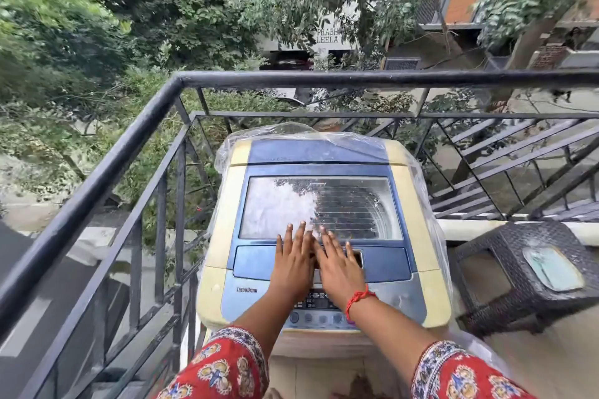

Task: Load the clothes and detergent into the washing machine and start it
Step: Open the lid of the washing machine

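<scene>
Top-loading washing machine (324, 236) sits in the balcony corner against the black railing (107, 165), lid (321, 204) down, clear plastic sheet (421, 178) draped round its back and sides. Both hands flat on the lid's front edge, fingers straight, side by side and nearly touching: left hand (293, 261), right hand (338, 264) with a red thread (358, 300) at the wrist. Dark woven stool (525, 272) just to the right

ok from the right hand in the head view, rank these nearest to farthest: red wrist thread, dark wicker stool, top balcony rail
1. red wrist thread, tied just behind the right hand.
2. dark wicker stool, on the floor to the right of the washing machine.
3. top balcony rail, beyond the machine.
</scene>
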{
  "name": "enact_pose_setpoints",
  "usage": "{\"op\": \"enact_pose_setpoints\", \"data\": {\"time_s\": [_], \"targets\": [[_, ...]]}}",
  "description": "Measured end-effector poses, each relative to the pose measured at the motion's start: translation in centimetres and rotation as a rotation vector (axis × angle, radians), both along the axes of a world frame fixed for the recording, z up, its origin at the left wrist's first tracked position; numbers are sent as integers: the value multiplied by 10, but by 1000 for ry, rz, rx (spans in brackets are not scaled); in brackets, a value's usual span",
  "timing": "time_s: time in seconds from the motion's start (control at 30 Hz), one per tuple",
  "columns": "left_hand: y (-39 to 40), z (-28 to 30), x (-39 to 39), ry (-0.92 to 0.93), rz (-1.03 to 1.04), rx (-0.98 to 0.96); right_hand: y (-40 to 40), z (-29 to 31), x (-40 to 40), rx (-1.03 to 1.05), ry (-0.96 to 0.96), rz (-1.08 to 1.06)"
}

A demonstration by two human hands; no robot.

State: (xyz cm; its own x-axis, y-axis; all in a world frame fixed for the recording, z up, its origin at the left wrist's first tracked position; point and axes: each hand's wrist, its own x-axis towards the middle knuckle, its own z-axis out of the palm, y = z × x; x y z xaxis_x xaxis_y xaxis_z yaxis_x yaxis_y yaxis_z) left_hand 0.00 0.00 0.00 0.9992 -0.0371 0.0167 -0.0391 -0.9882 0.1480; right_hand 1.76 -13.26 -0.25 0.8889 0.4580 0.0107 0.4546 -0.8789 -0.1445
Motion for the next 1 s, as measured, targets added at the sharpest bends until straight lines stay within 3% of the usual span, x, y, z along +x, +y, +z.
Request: {"op": "enact_pose_setpoints", "data": {"time_s": [0.17, 0.27, 0.4, 0.6, 0.8, 1.0], "targets": [[-3, 8, -7, -105, 41, 6, -1, 0, -5, -1, -175, 2], [-3, 5, -15, -72, 31, 40, -2, 3, -8, -12, -222, -13], [-6, 8, -18, 95, -72, -53, -2, 7, -12, 24, -94, -49], [-5, 17, -17, 84, -46, -114, -8, 12, -12, 87, 92, -86], [-13, 44, -6, 158, 39, -115, -11, 36, -9, 172, 119, -90], [-13, 69, -2, 36, 86, -109, -12, 74, -5, 219, 67, -105]]}}
